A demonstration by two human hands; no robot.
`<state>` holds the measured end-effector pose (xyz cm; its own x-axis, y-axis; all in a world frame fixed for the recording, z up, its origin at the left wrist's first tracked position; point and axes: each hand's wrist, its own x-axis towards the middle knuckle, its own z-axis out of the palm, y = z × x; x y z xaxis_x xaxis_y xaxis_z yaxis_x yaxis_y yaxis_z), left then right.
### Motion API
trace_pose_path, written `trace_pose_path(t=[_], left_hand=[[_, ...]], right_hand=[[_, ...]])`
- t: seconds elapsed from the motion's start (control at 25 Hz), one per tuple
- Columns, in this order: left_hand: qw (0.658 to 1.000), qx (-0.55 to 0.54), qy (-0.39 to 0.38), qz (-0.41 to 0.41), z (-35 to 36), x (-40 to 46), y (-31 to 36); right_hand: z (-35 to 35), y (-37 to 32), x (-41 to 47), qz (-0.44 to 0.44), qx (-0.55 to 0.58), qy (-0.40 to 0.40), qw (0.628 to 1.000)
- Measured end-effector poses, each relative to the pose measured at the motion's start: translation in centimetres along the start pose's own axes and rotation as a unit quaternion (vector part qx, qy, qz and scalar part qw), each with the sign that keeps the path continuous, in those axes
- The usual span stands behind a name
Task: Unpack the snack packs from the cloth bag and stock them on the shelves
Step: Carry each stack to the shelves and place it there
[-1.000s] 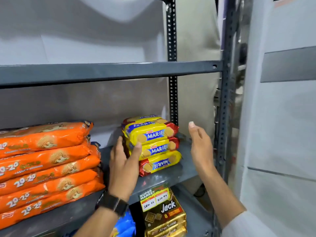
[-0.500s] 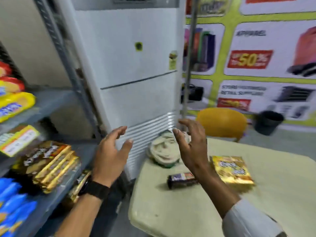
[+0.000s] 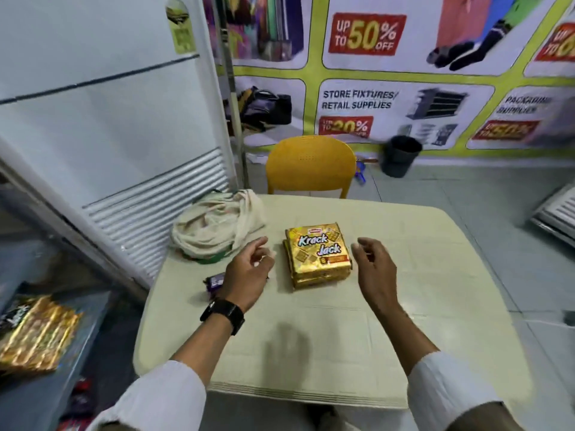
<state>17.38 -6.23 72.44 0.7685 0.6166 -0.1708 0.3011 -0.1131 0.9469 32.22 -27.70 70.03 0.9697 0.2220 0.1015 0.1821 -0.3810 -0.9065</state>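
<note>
A stack of gold Krack Jack packs [image 3: 318,256] lies in the middle of the cream table [image 3: 404,306]. My left hand [image 3: 249,273] hovers just left of the stack, fingers apart, holding nothing. My right hand [image 3: 375,269] hovers just right of it, also open and empty. The crumpled cream cloth bag [image 3: 217,227] sits at the table's far left corner. A small dark purple snack pack [image 3: 214,282] lies by my left wrist, partly hidden by the hand. More gold Krack Jack packs [image 3: 34,334] rest on the grey shelf [image 3: 71,384] at lower left.
A tall white air-conditioner unit [image 3: 109,119] stands left of the table. Behind the table is a yellow chair [image 3: 311,164], with a black bin [image 3: 401,155] on the floor near a poster wall. Tiled floor lies to the right.
My view swung from the shelf with Marie packs to the table. Both hands came off the shelf and now hover either side of the Krack Jack stack.
</note>
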Motion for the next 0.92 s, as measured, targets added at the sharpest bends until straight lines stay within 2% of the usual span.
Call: trace_pose_path(t=[0.2,0.32,0.44,0.64,0.8,0.92], left_hand=[[0.993,0.001,-0.061,-0.105,9.8,5.7,-6.0],[0.989,0.029,-0.012,-0.148,14.0,10.2,-9.6],[0.983,0.009,0.033,-0.179,15.4,12.4,-11.9],[0.971,-0.092,0.079,-0.204,17.5,15.3,-15.6],[0.954,-0.178,0.086,-0.224,18.6,15.7,-17.5],[0.936,-0.219,0.124,-0.246,19.2,15.3,-16.8]], right_hand=[[0.1,9.1,3.3,0.113,0.009,-0.083,0.99],[1.3,13.5,7.9,0.14,-0.005,-0.166,0.976],[2.9,16.3,11.3,0.148,0.0,-0.23,0.962],[6.5,21.7,14.9,0.194,0.093,-0.266,0.94],[8.2,21.8,13.8,0.187,0.18,-0.268,0.928],[8.7,20.7,12.8,0.23,0.226,-0.239,0.916]])
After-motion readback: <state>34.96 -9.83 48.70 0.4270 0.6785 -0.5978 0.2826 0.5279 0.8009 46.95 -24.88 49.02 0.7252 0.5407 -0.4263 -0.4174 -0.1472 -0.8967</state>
